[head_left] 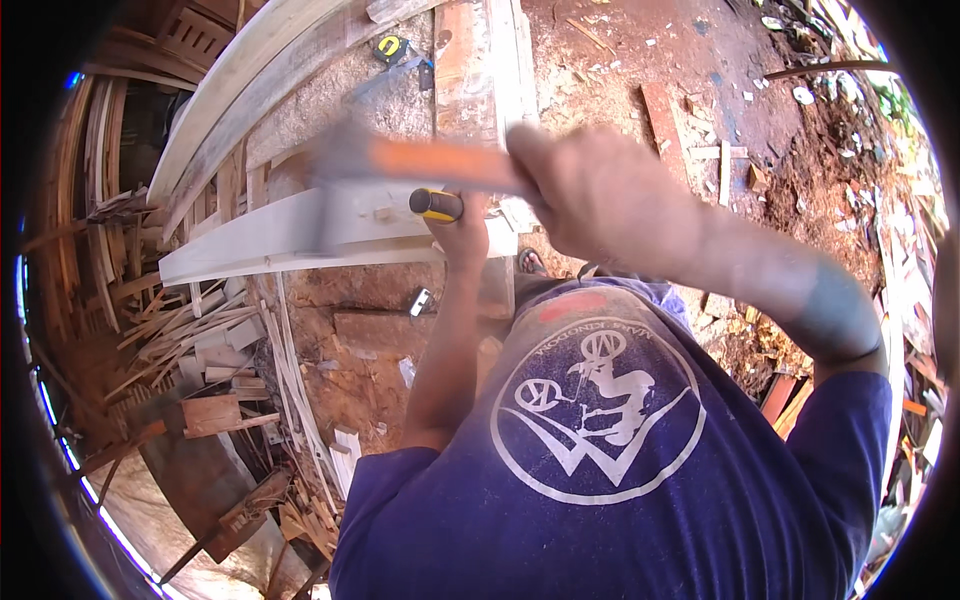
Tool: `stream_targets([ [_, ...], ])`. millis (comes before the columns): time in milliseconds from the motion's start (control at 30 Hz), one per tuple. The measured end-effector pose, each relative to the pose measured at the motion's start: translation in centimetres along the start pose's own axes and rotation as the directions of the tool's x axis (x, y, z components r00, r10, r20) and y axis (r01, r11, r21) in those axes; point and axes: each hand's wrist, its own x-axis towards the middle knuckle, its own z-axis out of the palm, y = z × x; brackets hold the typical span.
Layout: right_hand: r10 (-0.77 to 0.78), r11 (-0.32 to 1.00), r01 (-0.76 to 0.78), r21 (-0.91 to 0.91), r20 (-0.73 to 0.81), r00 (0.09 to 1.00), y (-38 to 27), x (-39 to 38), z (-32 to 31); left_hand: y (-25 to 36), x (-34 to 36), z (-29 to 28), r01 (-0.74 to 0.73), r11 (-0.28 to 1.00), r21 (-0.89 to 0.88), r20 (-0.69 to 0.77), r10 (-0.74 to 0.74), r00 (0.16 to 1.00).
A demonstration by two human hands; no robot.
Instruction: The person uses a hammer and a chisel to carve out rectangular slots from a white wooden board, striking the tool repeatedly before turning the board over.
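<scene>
My right hand point(610, 195) is closed around the orange handle of a hammer point(435, 162), raised over the work. Motion blurs its dark head, to the left of the handle. In my left hand point(464, 235) a chisel point(437, 206) is gripped by its black and yellow handle, butt end toward me; its blade is hidden. Beneath both tools lies a long pale wooden board point(260, 240), running left to right, with a few chips on it. From this view I cannot tell whether the chisel touches the wood.
A yellow and black tape measure point(390, 48) lies beyond the board, near a plank point(465, 70) pointing away from me. Long curved-looking boards point(245, 85) stand at the far left. Offcuts and thin strips point(205, 335) are heaped on the left. Wood scraps litter the ground right.
</scene>
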Motion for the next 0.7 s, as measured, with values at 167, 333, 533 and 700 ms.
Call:
stream_targets([
  [167, -0.013, 0.999, 0.015, -0.048, 0.049, 0.999, 2.6, -0.2, 0.0, -1.3, -0.6, -1.2, -0.006, 0.997, 0.075, 0.073, 0.000, 0.997],
  [333, 0.022, 0.955, 0.049, 0.293, -0.232, 0.972, 0.8, -0.3, -3.6, -0.4, -1.0, -1.4, -0.011, 0.995, 0.100, 0.103, 0.000, 0.995],
  [533, 0.182, 0.891, -0.054, 0.452, -0.245, 0.952, 5.7, -3.7, -1.3, 1.0, -4.4, -2.4, -0.130, 0.942, 0.310, 0.171, 0.079, 0.982],
  [700, 0.541, 0.761, -0.411, 0.502, -0.140, 0.830, 9.7, -7.1, -0.1, -4.4, -9.0, -6.8, -0.720, 0.599, 0.352, 0.493, 0.535, 0.686],
])
